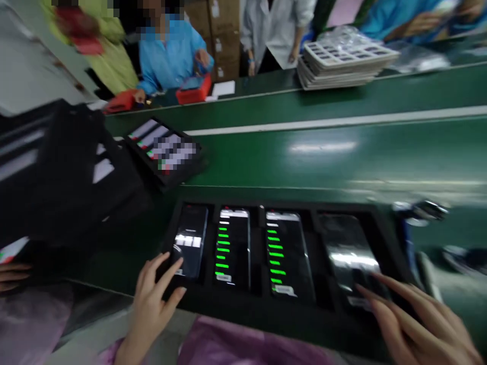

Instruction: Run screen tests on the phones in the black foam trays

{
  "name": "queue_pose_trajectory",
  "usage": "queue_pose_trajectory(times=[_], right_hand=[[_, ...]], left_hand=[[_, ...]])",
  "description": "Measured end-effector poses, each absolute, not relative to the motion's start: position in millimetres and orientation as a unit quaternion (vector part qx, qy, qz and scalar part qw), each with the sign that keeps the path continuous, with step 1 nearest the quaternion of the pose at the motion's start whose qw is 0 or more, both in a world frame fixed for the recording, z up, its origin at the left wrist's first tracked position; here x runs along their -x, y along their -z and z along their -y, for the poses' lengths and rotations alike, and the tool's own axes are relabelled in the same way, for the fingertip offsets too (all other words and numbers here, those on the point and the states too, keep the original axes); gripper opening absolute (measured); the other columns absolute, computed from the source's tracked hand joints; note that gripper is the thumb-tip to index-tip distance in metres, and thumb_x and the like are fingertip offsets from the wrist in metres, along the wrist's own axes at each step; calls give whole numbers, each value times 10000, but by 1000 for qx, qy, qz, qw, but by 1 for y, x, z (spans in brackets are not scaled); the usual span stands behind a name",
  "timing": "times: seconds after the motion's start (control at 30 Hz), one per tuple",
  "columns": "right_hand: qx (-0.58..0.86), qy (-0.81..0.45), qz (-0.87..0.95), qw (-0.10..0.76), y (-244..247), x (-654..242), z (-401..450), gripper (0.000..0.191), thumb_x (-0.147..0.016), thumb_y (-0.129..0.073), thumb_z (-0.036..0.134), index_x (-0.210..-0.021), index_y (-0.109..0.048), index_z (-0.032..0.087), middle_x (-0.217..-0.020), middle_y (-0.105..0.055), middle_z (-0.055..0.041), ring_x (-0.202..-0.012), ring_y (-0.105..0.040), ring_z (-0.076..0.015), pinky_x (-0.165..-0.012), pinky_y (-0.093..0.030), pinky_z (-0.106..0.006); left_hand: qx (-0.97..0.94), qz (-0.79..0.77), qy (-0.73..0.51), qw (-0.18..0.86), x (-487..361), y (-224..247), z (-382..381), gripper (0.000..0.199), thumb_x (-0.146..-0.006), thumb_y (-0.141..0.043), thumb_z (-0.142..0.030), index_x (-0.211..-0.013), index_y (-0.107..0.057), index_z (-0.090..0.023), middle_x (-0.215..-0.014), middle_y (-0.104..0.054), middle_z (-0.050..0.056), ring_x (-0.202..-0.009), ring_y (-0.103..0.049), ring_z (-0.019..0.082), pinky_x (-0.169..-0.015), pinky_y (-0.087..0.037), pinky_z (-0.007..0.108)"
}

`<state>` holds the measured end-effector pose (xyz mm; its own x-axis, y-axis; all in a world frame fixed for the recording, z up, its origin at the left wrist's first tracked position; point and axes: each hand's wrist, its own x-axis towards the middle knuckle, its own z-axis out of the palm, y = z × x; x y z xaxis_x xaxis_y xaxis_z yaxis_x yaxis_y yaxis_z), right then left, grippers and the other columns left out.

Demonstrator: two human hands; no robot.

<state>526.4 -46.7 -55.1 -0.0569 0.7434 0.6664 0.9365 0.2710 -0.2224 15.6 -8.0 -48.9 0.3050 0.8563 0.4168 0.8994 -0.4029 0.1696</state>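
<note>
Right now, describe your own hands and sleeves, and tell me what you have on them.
The left hand and the right hand are bare, with no gloves, and no ring or watch shows. A pinkish-lilac sleeve reaches the left wrist, and matching pinkish-lilac cloth shows along the bottom of the view. No right sleeve is in view.

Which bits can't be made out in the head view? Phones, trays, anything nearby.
Head view:
- Leftmost phone: lower end behind the left hand, rest of screen washed by glare.
- Rightmost phone: screen washed by glare, lower end behind the right hand.
- Third phone: small text too blurred to read.
- Far tray: screens pixelated.
- Hand at left edge: cut off by the frame.
- Metal item: blurred, kind unclear.
</note>
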Motion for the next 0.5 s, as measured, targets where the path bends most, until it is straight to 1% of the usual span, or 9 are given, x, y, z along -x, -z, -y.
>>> queue_pose_trajectory(times=[0.1,0.2,0.33,0.5], right_hand=[[591,137,724,328,50,-521,60,186,-1091,-617,222,-1132,-798,240,-1278,-766,-87,-1059,-736,-262,-953,-558,-458],[609,129,716,315,48,-515,60,182,-1076,-630,162,-1140,-791,222,-1319,-749,-87,-1124,-722,-263,-990,-551,-446],[612,125,715,313,46,-512,59,183,-1062,-647,128,-1153,-787,206,-1326,-743,-96,-1164,-702,-272,-1005,-541,-447],[612,121,715,317,43,-510,61,191,-1058,-637,108,-1142,-783,197,-1309,-747,-98,-1147,-709,-259,-1022,-545,-445]], left_hand=[[816,530,229,22,-13,49,4,443,-1111,-583,-389,-1540,-648,-299,-1571,-576,137,-1436,-567,346,-1207,-421,489],[821,521,233,15,-12,50,3,466,-1107,-591,-368,-1569,-620,-315,-1569,-559,139,-1430,-563,355,-1203,-405,484],[819,523,237,15,-10,53,6,523,-1097,-596,-361,-1620,-576,-373,-1589,-552,125,-1433,-570,375,-1245,-384,517],[813,534,231,6,-4,58,9,587,-1086,-613,-342,-1663,-532,-412,-1647,-529,124,-1437,-578,400,-1282,-362,564]])
